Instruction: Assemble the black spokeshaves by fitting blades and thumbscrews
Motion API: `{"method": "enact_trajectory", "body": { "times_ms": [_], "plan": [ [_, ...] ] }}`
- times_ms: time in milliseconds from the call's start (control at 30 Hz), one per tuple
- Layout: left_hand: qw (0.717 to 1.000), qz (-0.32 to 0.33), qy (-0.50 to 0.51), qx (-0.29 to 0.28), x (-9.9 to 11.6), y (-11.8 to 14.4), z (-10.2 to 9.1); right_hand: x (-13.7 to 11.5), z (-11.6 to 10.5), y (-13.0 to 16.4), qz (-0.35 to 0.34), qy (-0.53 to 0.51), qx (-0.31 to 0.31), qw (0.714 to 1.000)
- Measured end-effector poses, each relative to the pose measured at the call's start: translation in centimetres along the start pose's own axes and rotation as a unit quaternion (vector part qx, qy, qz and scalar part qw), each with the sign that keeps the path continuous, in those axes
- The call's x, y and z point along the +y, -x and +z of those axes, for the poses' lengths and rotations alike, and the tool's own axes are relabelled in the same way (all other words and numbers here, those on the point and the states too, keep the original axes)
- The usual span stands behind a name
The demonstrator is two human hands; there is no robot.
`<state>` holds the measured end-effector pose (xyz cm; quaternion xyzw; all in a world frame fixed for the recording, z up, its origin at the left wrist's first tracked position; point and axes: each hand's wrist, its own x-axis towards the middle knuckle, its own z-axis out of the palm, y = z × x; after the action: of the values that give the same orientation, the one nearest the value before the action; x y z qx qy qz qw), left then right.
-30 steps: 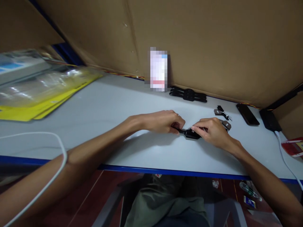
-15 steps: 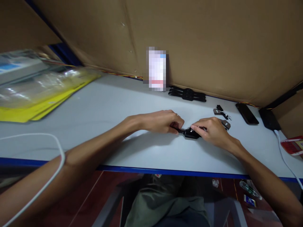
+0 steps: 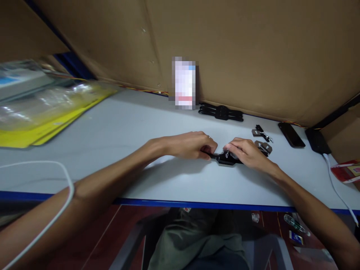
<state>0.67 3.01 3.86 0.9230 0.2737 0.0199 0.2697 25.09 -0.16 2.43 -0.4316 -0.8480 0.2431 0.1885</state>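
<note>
While pinching a small black part from both ends, low on the pale surface: left hand with its grip closed on the part's thin left end, right hand with its grip closed over the wider body, fingertips on top beside a tiny silver glint. Part touching the surface, about midway between the blue front edge and the cardboard wall.

Judged best done with both wrists resting down, the part pressed flat rather than lifted, and force applied in short, small pushes so nothing springs loose.

Tight to the right: two small metal clips just beside the right knuckles, then a dark phone, a black adapter and its white cable running to the edge. Behind, near the wall, a black strap bundle and a blurred card. Widest open room to the left of the left forearm, bare as far as the yellow sheets under clear bags. Worth minding: a second white cord looped over the left forearm, apt to drag with any wide sweep.
</note>
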Motion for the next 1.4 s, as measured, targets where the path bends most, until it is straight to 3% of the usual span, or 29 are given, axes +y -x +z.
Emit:
{"method": "enact_trajectory", "body": {
  "times_ms": [600, 900, 1033, 1133, 1300, 1400],
  "plan": [
    [1.000, 0.002, -0.006, 0.005, 0.0, 0.1, 0.0, -0.3, 0.5, -0.1, 0.013, -0.012, -0.014, 1.000],
    [1.000, -0.009, -0.018, 0.000, 0.2, 0.1, 0.0, -1.4, -0.8, 0.5, 0.083, 0.002, 0.062, 0.995],
    [0.999, -0.024, -0.025, -0.010, 0.5, 0.1, 0.0, -1.7, -0.8, 0.7, 0.071, 0.067, 0.067, 0.993],
    [0.997, -0.047, -0.061, -0.011, 0.9, 0.1, 0.1, -1.5, -1.1, 0.9, 0.069, 0.110, 0.026, 0.991],
    [0.991, -0.055, -0.125, -0.006, 1.3, 0.1, 0.7, -0.9, -2.9, 1.5, 0.015, 0.110, -0.130, 0.985],
    [0.993, -0.024, -0.116, 0.010, 0.9, 0.0, 1.3, -0.9, -3.4, 1.7, 0.002, 0.116, -0.154, 0.981]
  ]
}}
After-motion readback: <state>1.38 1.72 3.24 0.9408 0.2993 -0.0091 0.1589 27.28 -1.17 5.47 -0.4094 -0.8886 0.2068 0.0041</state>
